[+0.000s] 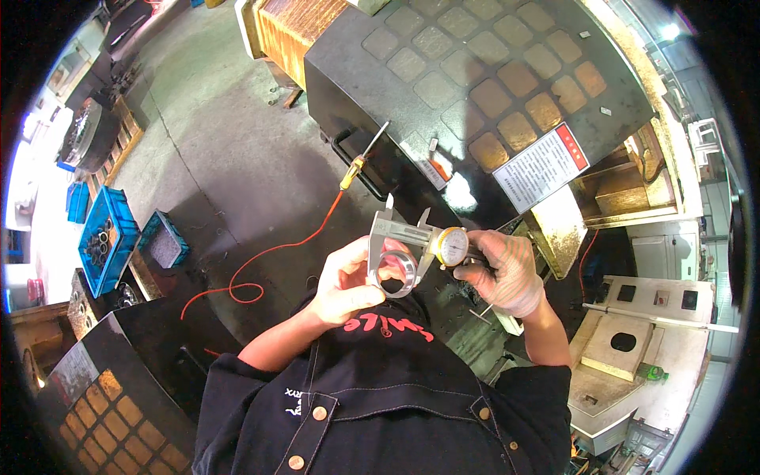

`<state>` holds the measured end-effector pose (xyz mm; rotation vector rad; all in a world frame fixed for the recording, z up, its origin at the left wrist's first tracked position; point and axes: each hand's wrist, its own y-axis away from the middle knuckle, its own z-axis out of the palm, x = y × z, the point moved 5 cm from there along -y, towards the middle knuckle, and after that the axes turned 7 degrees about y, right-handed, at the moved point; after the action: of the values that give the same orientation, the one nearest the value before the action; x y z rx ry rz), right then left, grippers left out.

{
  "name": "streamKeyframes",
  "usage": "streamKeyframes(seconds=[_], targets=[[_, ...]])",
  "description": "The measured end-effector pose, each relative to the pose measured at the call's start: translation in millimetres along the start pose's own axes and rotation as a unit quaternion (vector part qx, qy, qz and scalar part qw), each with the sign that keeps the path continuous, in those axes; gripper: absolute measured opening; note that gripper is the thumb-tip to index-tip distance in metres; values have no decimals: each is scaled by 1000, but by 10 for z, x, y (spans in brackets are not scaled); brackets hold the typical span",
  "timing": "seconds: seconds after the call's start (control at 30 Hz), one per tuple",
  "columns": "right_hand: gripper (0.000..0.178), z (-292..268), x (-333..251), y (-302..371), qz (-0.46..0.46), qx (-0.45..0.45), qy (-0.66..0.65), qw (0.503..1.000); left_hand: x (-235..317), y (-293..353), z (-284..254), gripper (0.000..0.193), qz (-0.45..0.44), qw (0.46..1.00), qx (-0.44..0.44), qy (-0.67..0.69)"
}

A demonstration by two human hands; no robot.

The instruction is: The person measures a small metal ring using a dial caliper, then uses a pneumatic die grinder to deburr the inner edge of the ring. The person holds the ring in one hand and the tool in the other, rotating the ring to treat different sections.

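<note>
In front of my chest, my left hand [346, 283] is closed on a shiny metal ring [410, 275], with the thumb below and the fingers behind it. My right hand [511, 271], which seems to wear a thin pale glove, grips a dial caliper [405, 230] by its right end. The round white dial with a yellow rim sits beside the right fingertips. One long caliper jaw reaches down at the ring's left side, next to the left fingers; whether both jaws touch the ring is hard to tell.
A dark machine cover [380, 71] with a grid of windows stands ahead. An air gun [354, 169] with a red hose [294, 243] hangs at its handle. Blue crates [127, 229] with metal parts are at left, another gridded machine [119, 412] lower left, a pale cabinet [657, 336] at right.
</note>
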<state>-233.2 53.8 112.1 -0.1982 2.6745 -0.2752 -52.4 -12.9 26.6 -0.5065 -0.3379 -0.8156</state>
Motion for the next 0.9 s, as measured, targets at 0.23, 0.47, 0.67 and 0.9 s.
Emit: streamKeyframes(seconds=[0.23,0.47,0.67,0.9], targets=[[37,108,26,62,12,37,-18,999,-21,18,-70,56,-7,999,23,-33],[38,211,101,156,29,71,-35,996,-51,26,-76,53,-1,999,46,-23],[39,220,73,138,26,78,-31,996,-62,39,-75,51,0,998,64,-25],[37,252,81,149,18,80,-55,995,-79,56,-85,53,2,998,58,-13]])
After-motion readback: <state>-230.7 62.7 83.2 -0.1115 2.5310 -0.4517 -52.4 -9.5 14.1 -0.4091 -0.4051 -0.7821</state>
